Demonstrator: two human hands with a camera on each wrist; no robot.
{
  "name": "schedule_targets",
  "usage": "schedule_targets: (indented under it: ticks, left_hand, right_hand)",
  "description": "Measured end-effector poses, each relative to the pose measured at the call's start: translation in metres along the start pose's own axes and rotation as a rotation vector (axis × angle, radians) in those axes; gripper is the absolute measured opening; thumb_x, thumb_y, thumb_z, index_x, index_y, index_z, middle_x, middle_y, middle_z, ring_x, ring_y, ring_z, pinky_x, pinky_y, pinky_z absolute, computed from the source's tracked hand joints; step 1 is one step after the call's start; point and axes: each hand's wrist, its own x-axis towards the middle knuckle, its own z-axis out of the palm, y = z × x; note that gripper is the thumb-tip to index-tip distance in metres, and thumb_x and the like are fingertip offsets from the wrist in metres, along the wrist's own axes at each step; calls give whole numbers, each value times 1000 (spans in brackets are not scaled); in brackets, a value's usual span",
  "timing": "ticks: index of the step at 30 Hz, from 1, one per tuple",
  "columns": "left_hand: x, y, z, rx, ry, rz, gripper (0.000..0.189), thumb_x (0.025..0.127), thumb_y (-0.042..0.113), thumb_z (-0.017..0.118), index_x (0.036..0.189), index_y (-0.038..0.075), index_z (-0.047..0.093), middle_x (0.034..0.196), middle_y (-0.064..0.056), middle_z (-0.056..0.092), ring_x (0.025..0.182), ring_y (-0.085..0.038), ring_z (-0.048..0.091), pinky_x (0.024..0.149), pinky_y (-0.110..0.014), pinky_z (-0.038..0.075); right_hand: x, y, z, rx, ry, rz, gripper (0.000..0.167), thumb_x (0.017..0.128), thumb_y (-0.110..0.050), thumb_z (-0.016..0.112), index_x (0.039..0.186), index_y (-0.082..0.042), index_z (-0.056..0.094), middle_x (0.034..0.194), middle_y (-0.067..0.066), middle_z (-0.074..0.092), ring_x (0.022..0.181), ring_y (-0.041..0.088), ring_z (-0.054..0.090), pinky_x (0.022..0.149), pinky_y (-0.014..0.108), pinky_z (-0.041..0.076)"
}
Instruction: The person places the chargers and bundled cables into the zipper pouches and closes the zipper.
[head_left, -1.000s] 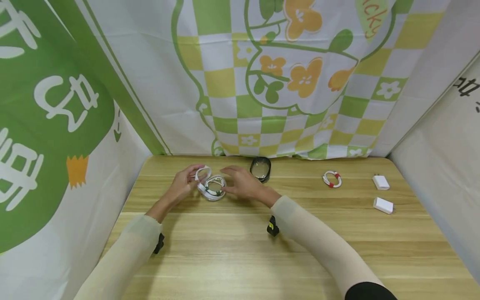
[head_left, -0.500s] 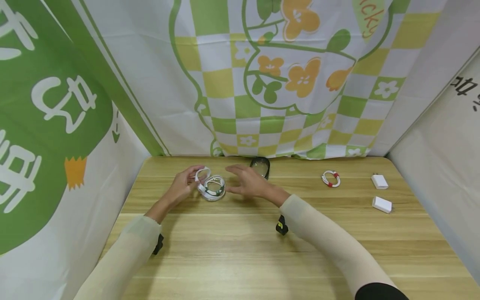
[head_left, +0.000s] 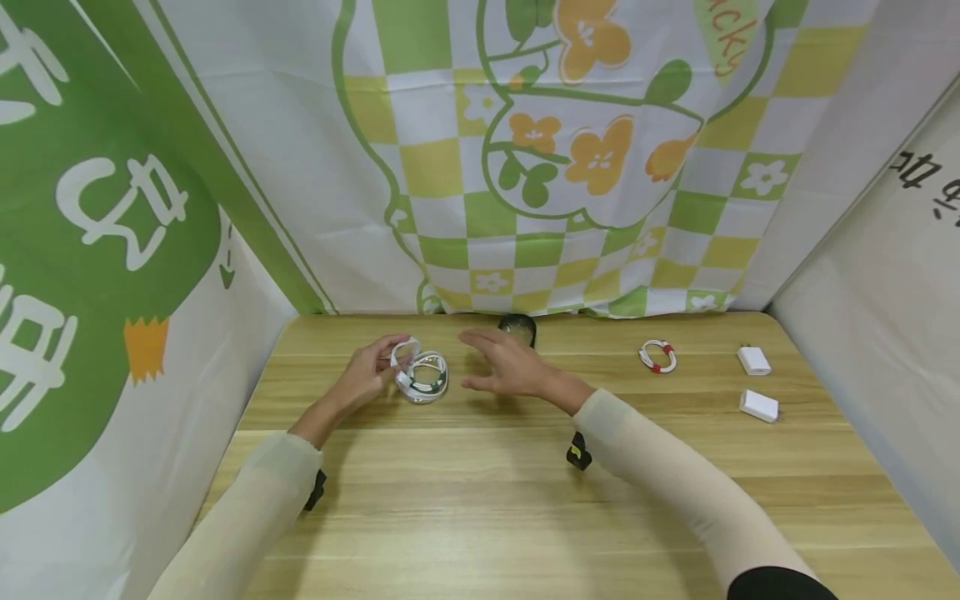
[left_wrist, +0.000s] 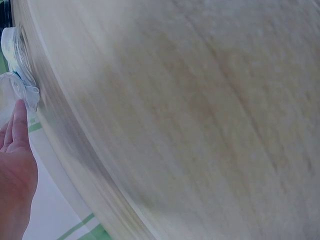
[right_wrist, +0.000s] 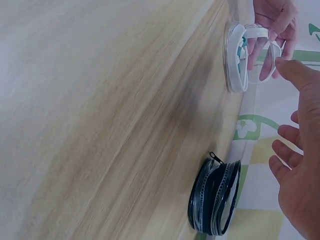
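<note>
Since the earlier frame, we see the right hand [head_left: 508, 367] has moved rightward, clear of the white-trimmed round pouch [head_left: 422, 398]; its fingers are spread, empty. The pouch sits at the table's [head_left: 435, 500] rear left, its raised lid [head_left: 406, 351] pinched by the left hand [head_left: 367, 372]. We judge a sharp tug there could tip out the coiled cable [head_left: 430, 387]. Being round, the pouch shows no long axis; its mouth faces up.

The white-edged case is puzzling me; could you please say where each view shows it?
Head: the case, just left of centre, below mid-height.
Left wrist: the case, at the upper left edge, partly cut off.
Right wrist: the case, near the top, right of centre.
Shared landmark: the left hand holding it.
</note>
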Motion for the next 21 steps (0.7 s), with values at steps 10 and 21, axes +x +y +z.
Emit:
schedule_targets:
  ticks: [10, 21]
  left_hand:
    - [-1, 4, 1, -24, -15, 17, 52, 97, -12, 59, 148, -13, 48, 139, -42, 57, 114, -54, 69, 96, -54, 60]
    - [0, -4, 1, -8, -28, 18, 54, 97, -10, 61, 150, -9, 48, 140, -40, 57, 115, -52, 69, 97, -55, 59]
  right_hand:
    - [-9, 4, -9, 6, -3, 22, 85, 90, -45, 84, 153, 2, 51, 155, 21, 54, 143, 36, 53, 120, 47, 44]
    - [-22, 19, -21, 54, 19, 49, 83, 92, -43, 84, 153, 3, 51, 153, 22, 56, 142, 38, 53, 118, 51, 45]
